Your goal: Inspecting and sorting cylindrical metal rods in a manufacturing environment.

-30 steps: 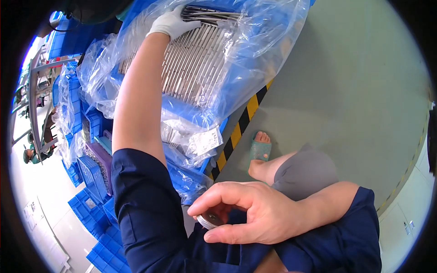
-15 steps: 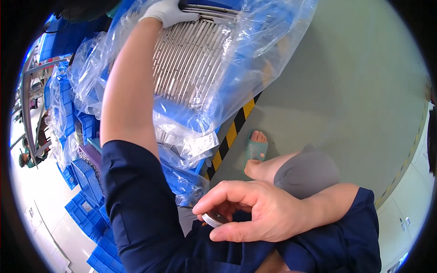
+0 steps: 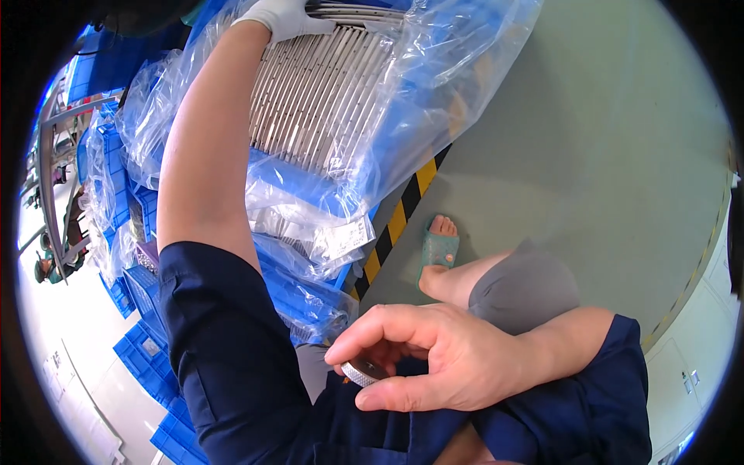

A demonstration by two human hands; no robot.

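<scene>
My left hand, in a white glove, reaches into a plastic-lined blue crate at the top. Its thumb stretches along the near side of several thin metal strips lying crosswise; its other fingers are cut off by the picture's upper edge, so its grip cannot be told. Below it, long rows of pale metal strips with small dark marks fill the crate. Close to my body my bare right hand is curled around a small round metal disc with a knurled silver rim and dark face, held near thumb and forefinger.
Clear plastic sheeting drapes over the crate's right side. A white label lies on the wrapped crate nearer me. Yellow-and-black tape marks the floor beside it. More blue crates stand at left; a sandalled foot rests right.
My left arm and its sleeve have shifted slightly left in view. The right hand still holds the knurled disc in nearly the same place.
</scene>
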